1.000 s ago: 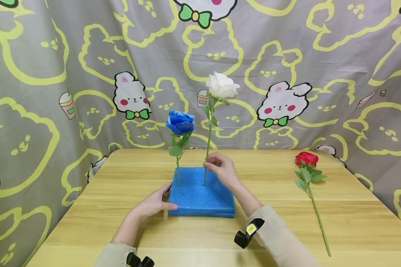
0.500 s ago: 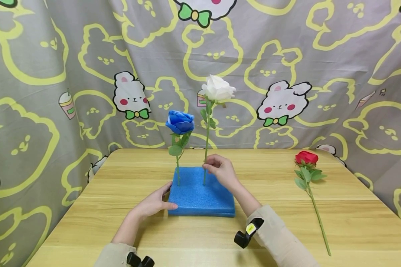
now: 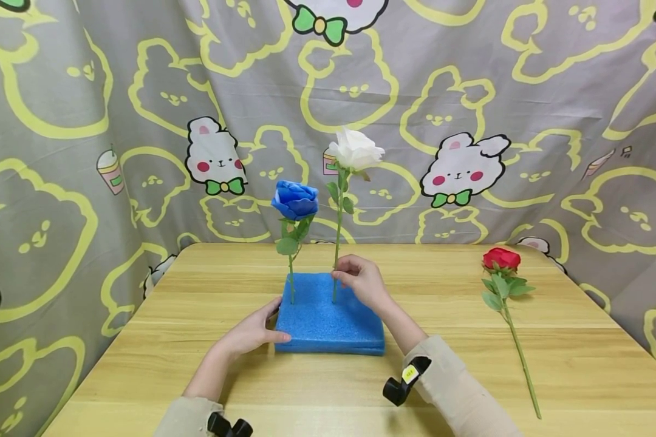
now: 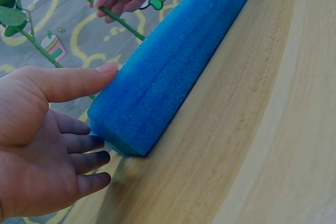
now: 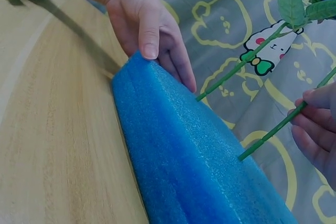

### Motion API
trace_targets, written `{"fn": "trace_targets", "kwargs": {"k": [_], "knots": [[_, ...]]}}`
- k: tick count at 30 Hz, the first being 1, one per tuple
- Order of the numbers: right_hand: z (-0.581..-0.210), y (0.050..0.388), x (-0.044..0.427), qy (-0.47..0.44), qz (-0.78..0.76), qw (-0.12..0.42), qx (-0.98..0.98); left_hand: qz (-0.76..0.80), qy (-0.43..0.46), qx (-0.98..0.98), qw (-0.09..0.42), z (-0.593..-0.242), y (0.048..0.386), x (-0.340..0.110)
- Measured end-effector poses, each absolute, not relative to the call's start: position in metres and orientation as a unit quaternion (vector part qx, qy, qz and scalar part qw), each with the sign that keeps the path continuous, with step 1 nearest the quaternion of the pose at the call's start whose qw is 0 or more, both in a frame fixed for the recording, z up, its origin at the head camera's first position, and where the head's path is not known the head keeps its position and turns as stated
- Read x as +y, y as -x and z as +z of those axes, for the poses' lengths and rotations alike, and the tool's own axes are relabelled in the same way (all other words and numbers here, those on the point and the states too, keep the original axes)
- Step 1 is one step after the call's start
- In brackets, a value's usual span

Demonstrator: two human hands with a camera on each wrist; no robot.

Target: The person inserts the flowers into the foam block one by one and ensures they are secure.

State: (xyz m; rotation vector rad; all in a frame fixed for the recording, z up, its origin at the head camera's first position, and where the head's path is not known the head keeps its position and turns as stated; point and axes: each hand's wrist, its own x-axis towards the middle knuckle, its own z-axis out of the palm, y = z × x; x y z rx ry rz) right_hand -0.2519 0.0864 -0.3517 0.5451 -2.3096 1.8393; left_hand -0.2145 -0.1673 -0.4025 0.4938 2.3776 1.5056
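Note:
A blue foam block [image 3: 330, 325] lies on the table, with a blue rose [image 3: 295, 200] and a white rose [image 3: 356, 149] standing upright in its top. My right hand [image 3: 365, 282] pinches the white rose's green stem [image 5: 278, 127] between thumb and fingers, a little above the foam. At the block's left front corner rests my left hand [image 3: 251, 332]. Its straight thumb [image 4: 79, 82] touches the top edge, while the extended fingers lie along the side. How deep both stems sit inside the foam is hidden.
On the right side of the wooden table [image 3: 437, 394] lies a red rose [image 3: 502, 260], its stem pointing toward the front. A patterned grey curtain [image 3: 393, 109] hangs behind the table and along its sides.
The white rose's bloom has shifted slightly left and down, and my right hand has lowered a little with its stem. The left hand, foam block and other roses have stayed put.

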Motion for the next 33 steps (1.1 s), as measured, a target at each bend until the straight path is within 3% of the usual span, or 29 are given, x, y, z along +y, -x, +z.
{"fn": "trace_targets", "kwargs": {"k": [33], "knots": [[-0.373,0.263,0.091,-0.203,0.579,0.049,-0.788,0.510,-0.169,0.832,0.138,-0.401,0.214,-0.168]]}}
